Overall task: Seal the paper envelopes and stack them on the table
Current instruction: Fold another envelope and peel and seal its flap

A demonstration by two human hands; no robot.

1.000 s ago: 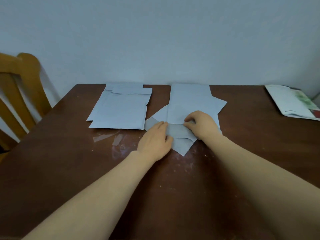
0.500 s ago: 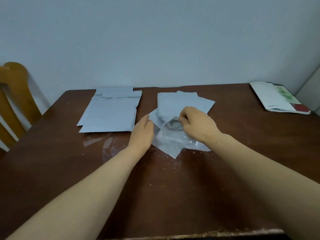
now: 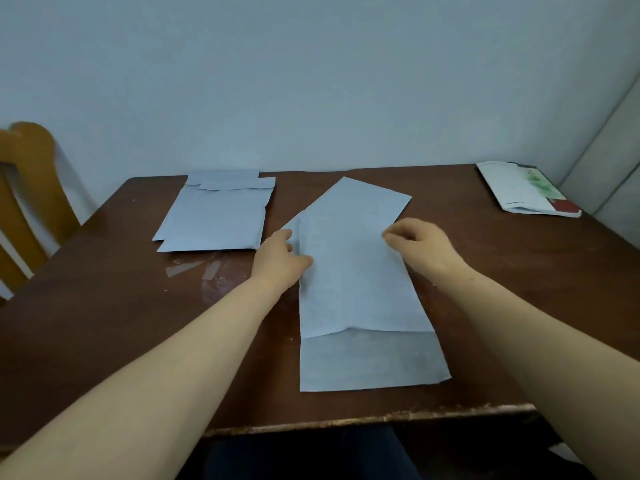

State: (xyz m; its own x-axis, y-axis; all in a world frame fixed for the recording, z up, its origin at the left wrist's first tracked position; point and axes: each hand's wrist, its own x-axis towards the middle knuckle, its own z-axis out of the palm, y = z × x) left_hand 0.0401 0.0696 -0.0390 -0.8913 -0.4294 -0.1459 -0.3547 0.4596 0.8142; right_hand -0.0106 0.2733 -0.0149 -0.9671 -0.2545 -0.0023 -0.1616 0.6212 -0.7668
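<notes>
1. Envelope (image 3: 360,289), pale grey, lay flat and lengthwise on the brown table (image 3: 519,306), reaching from the middle nearly to the near edge. Its flap was open and pointed toward the person. Whether anything was inside could not be told.
2. The left hand (image 3: 277,259) gripped its left edge, thumb on top. The right hand (image 3: 424,251) had its fingers curled at the right edge and seemed to pinch it.
3. Under its far end lay an angled envelope (image 3: 363,199), turned crosswise.
4. To the left, well apart, a stack of envelopes (image 3: 214,220) rested near the wall, flaps at the far end.
5. Clear strips (image 3: 194,266) lay on the table just in front of that stack.
6. A white packet (image 3: 516,190) with green and red print sat at the far right corner; its writing was too small to read.
7. Half a second before, both hands had worked close together on crumpled paper at mid-table. By this moment they had spread apart and the envelope had been drawn out long toward the person. The left stack had not moved.
</notes>
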